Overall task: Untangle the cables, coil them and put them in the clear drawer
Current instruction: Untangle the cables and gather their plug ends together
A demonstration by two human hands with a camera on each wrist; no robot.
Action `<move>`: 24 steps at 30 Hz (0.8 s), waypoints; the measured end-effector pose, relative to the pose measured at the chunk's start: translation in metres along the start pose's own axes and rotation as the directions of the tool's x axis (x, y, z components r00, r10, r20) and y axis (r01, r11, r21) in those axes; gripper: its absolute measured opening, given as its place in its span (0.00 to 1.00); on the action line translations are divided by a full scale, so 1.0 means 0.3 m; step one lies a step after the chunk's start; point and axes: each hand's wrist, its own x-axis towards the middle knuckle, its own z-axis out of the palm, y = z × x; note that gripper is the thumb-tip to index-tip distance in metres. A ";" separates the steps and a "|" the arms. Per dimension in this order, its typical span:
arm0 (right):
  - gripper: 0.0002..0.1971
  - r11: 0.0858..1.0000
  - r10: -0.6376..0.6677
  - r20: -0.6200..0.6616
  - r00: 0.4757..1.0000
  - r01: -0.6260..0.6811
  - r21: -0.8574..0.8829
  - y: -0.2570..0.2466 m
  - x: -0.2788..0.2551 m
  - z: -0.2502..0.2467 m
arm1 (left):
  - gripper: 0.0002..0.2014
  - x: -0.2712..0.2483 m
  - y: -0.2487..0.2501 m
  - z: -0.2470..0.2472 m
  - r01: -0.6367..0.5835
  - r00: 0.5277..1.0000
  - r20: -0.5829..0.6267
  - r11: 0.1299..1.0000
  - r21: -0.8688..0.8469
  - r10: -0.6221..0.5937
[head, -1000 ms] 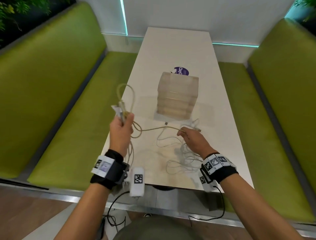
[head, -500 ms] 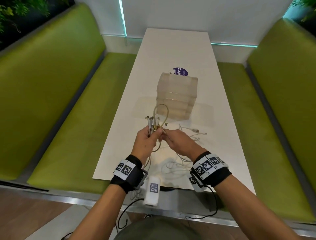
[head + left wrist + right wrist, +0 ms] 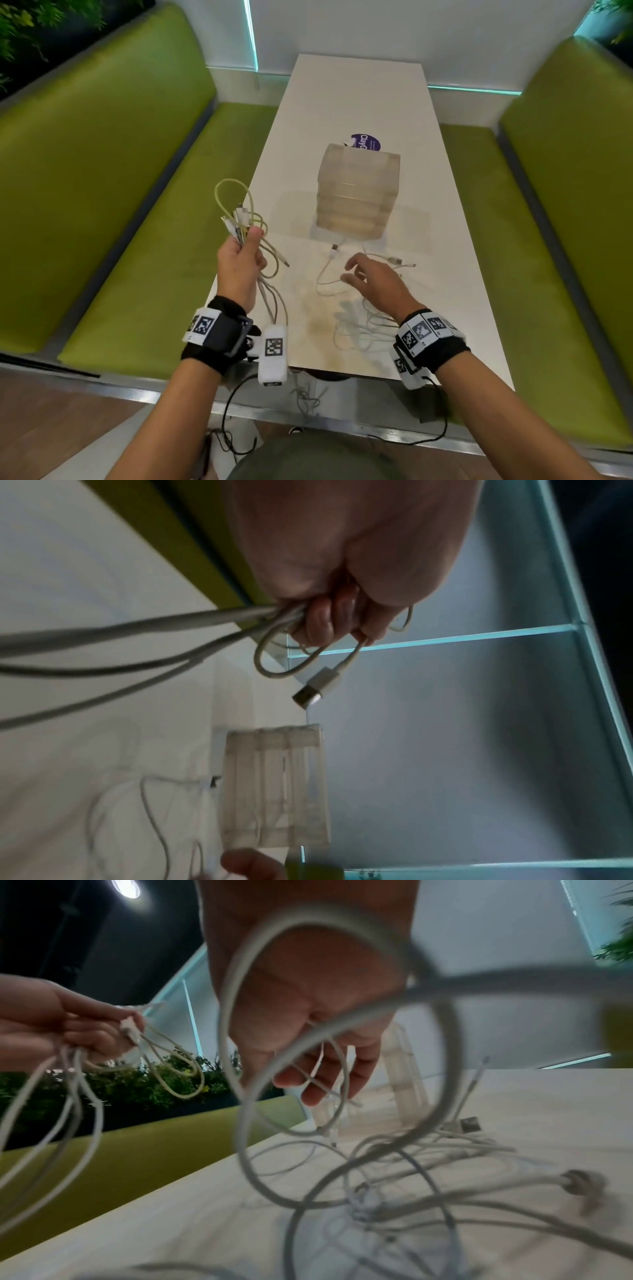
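Cables (image 3: 356, 308): light, limp, snag-prone; tangled on bench (image 3: 359, 102) before clear drawer (image 3: 356, 192). Left hand (image 3: 241, 260) clenched round gathered plug ends; right hand (image 3: 373, 284) released, above tangle. Best taken near plugs.

The clear drawer unit (image 3: 356, 195) stands on the tabletop (image 3: 359, 99), mid-length, with a sticker (image 3: 368, 142) just behind it. Loose cables (image 3: 359, 322) lie tangled on the near part of the tabletop, before the unit. The left hand (image 3: 239, 260), over the tabletop's left edge, holds a cable bundle (image 3: 239, 212); the right hand (image 3: 376, 284) hovers above the loose cables. Benches (image 3: 102, 205) flank both sides.
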 end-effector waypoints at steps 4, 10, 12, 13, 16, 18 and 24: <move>0.38 0.999 0.038 0.132 0.991 -0.034 -0.029 0.015 -0.002 -0.008 | 0.09 -0.016 0.011 -0.020 -0.002 0.985 0.172 0.992 0.130 -0.020; 0.47 0.915 -0.183 0.033 0.983 0.158 0.372 -0.150 -0.052 -0.055 | 0.08 -0.085 -0.027 0.006 0.011 0.888 0.424 0.931 0.366 -0.177; 0.50 0.833 -0.256 0.045 0.966 0.197 0.517 -0.200 -0.063 -0.073 | 0.10 -0.104 -0.033 0.008 0.024 0.814 0.519 0.907 0.419 -0.261; 0.50 0.797 -0.272 0.067 0.960 0.186 0.574 -0.211 -0.065 -0.080 | 0.10 -0.113 -0.033 0.008 0.023 0.772 0.559 0.892 0.452 -0.303; 0.35 0.730 -0.306 0.139 0.942 0.139 0.669 -0.215 -0.067 -0.098 | 0.08 -0.132 -0.030 0.003 0.020 0.670 0.618 0.842 0.539 -0.412; 0.19 0.734 -0.305 0.149 0.940 0.133 0.666 -0.208 -0.067 -0.098 | 0.08 -0.134 -0.029 -0.007 0.010 0.671 0.616 0.835 0.550 -0.413; 0.13 0.766 -0.184 0.148 0.972 0.048 0.641 -0.169 -0.087 -0.074 | 0.16 -0.123 -0.048 -0.038 0.087 0.828 0.487 0.922 0.377 -0.277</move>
